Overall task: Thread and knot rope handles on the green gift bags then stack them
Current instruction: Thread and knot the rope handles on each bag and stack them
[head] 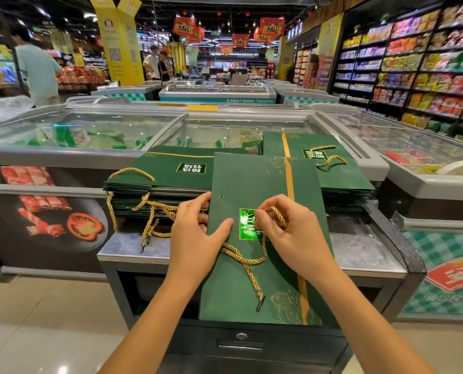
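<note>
- A green gift bag [254,276] lay flat on a metal worktop [365,255], between two stacks of similar bags; its near end hung over the worktop's front edge.
- The left hand [195,233] held the bag's left edge, thumb pressed flat on top. Its other fingers curled at the edge, and their tips were partly hidden.
- The right hand [295,233] pinched a loop of gold rope [245,259] between thumb and curled fingers, above the bag's shiny green label [248,225]. The label's lettering was washed out by glare.
- The rope ran down from that hand and curved towards the left thumb. Its dark-tipped free end rested on the lower part of the bag, while its other end was hidden by the hands.
- A small eyelet [221,196] showed near the bag's left edge.
- The left stack [165,171] had loose gold ropes [150,211] dangling from its front.
- The right stack [341,174] was partly covered by the flat bag.
- Glass-topped freezers [90,130] stood behind, their contents blurred by reflections.
</note>
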The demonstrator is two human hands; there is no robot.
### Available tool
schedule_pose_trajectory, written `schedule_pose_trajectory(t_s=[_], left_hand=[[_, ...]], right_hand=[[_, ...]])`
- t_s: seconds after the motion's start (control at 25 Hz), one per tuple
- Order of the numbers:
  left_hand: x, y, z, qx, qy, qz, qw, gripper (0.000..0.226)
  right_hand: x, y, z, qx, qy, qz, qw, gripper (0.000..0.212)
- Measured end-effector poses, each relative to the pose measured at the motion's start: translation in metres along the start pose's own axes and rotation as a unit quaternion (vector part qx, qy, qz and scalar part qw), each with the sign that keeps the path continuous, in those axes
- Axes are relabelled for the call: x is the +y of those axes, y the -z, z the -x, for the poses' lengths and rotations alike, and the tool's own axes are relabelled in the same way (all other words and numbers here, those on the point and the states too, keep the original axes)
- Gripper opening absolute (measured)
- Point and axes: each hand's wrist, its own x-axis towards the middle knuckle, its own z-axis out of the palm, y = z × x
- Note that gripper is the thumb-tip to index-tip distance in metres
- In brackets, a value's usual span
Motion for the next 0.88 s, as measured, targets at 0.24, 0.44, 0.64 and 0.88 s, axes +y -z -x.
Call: schedule_pose_trajectory(t_s=[0.24,0.44,0.64,0.88], left_hand=[[-0.005,0.01,-0.007,-0.041,0.08,0.146,0.985,0.037],[-0.012,0.013,-0.007,-0.06,0.059,0.148,0.985,0.029],[-0.014,0.014,-0.005,-0.063,0.02,0.131,0.989,0.029],[-0.013,0.015,0.0,-0.06,-0.022,0.141,0.988,0.031]], right_hand=[[-0.009,-0.025,-0.027,0.006,0.03,-0.003,1.0,0.008],[-0.005,-0.045,-0.032,0.065,0.057,0.024,0.996,0.009],[0.001,-0.05,-0.032,0.067,0.086,0.041,0.993,0.007],[0.001,-0.05,-0.033,0.063,0.086,0.018,0.994,0.009]])
